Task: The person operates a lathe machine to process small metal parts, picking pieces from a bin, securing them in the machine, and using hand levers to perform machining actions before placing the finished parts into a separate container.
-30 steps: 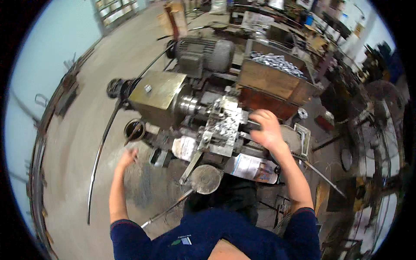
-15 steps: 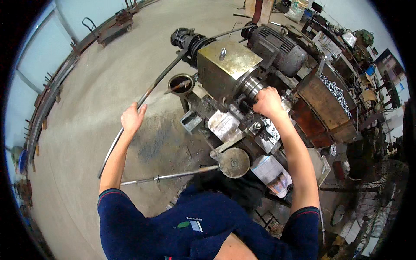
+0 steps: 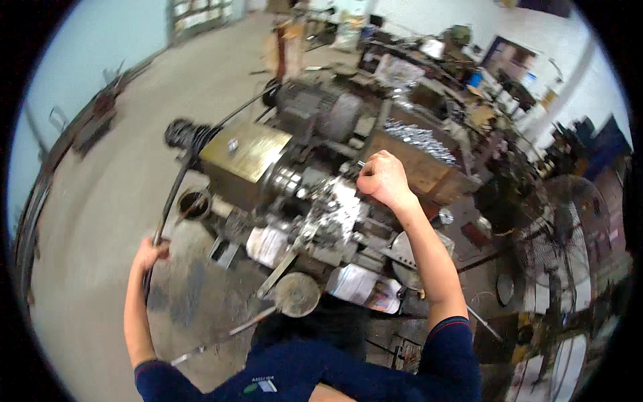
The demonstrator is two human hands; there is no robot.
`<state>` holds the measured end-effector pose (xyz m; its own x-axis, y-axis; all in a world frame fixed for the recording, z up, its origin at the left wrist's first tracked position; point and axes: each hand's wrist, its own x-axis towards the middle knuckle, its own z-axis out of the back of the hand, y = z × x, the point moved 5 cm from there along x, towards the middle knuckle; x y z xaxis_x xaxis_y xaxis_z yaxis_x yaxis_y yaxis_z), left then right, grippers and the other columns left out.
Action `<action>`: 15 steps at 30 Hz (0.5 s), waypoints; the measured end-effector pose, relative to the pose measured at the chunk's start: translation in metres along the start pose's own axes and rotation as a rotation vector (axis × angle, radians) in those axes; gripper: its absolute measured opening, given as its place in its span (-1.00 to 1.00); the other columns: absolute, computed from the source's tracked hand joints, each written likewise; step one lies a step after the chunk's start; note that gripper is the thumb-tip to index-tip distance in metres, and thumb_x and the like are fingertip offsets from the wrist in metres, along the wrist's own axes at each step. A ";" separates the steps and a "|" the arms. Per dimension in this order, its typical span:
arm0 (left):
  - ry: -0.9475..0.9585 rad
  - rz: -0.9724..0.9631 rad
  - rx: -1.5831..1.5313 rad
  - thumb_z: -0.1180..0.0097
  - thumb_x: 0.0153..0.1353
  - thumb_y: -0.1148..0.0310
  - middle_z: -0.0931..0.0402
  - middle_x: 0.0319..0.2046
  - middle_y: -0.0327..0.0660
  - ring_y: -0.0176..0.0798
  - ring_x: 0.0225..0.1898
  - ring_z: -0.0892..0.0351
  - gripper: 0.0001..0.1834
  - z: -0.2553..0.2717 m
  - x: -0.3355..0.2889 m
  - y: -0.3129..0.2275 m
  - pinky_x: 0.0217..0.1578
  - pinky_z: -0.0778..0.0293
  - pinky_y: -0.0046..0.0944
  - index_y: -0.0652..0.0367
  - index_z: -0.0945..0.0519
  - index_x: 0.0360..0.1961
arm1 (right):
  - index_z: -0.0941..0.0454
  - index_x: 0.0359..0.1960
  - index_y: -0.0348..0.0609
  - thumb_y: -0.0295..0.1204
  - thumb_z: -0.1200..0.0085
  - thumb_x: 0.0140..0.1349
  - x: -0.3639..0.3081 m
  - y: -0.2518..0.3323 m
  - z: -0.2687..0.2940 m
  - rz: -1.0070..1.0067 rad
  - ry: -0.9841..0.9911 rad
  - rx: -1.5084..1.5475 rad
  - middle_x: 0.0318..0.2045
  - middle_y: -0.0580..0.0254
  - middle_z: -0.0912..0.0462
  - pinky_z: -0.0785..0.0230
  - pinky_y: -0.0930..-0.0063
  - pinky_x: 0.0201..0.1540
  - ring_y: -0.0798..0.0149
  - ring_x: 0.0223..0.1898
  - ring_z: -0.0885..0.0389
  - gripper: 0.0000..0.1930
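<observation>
My left hand (image 3: 153,253) is closed round a long dark lever (image 3: 173,194) that runs up to the far left end of a greasy machine. That machine has a box-shaped, brass-coloured headstock (image 3: 248,151) with a shiny round spindle nose (image 3: 287,181) on its right side. My right hand (image 3: 383,179) is a closed fist above the right part of the machine, in front of a bin. From its fingers pokes the tip of a small shiny metal piece (image 3: 361,163); the remainder is hidden. Metal chips (image 3: 335,201) cover the slide below the spindle.
A brown bin (image 3: 418,171) full of small shiny metal parts (image 3: 418,139) stands beyond my right hand. Behind the headstock sits a dark motor (image 3: 318,110). A round plate (image 3: 298,295) and a bar handle (image 3: 251,321) are near my body. A fan (image 3: 552,231) stands at right.
My right hand has moved away from the spindle towards the bin and now shows a small metal piece. My left hand stays on the lever. The whole view has swung to the right.
</observation>
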<state>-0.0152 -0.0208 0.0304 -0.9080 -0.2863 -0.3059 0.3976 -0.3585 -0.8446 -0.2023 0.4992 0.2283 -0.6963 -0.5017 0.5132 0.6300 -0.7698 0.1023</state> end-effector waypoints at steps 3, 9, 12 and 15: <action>-0.016 -0.084 -0.153 -0.10 -0.01 0.39 -0.50 -0.59 -0.12 -0.30 -0.57 -0.52 -0.69 -0.005 0.014 0.011 -0.51 -0.51 -0.29 0.41 -0.51 -0.26 | -0.62 -0.65 -0.13 -0.37 -0.03 -0.41 0.004 -0.077 0.026 -0.201 0.029 -0.137 -0.53 0.04 -0.56 -0.37 0.26 -0.16 0.01 -0.33 -0.47 -0.78; -0.107 -0.128 -0.118 -0.14 0.02 0.43 -0.48 -0.60 -0.11 -0.31 -0.60 -0.50 -0.70 -0.009 0.005 -0.001 -0.56 -0.52 -0.32 0.46 -0.46 -0.27 | -0.55 -0.12 -0.05 -0.38 -0.09 -0.33 0.001 -0.128 0.060 -0.425 -0.207 -0.121 0.05 -0.01 -0.36 -0.25 0.27 0.10 -0.07 0.05 -0.34 -0.45; -0.086 -0.112 -0.156 -0.13 0.04 0.42 -0.48 -0.58 -0.12 -0.30 -0.60 -0.50 -0.67 -0.011 0.003 -0.005 -0.55 -0.52 -0.31 0.45 -0.44 -0.22 | -0.56 -0.15 -0.07 -0.38 -0.08 -0.30 -0.029 -0.132 0.052 -0.406 -0.206 0.003 0.09 -0.07 -0.33 -0.20 0.26 0.14 -0.08 0.11 -0.30 -0.50; -0.018 -0.052 -0.233 -0.12 0.04 0.44 -0.49 -0.57 -0.13 -0.28 -0.59 -0.51 -0.65 -0.006 -0.005 -0.008 -0.49 -0.53 -0.30 0.43 -0.42 -0.17 | -0.56 -0.17 -0.09 -0.37 -0.09 -0.29 -0.085 -0.120 0.045 -0.394 -0.139 0.068 0.12 -0.07 -0.32 -0.22 0.30 0.13 -0.05 0.09 -0.35 -0.52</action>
<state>-0.0150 -0.0113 0.0358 -0.9232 -0.2894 -0.2528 0.3068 -0.1589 -0.9384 -0.2033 0.6523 0.2108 -0.8387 -0.1125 0.5328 0.3493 -0.8618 0.3677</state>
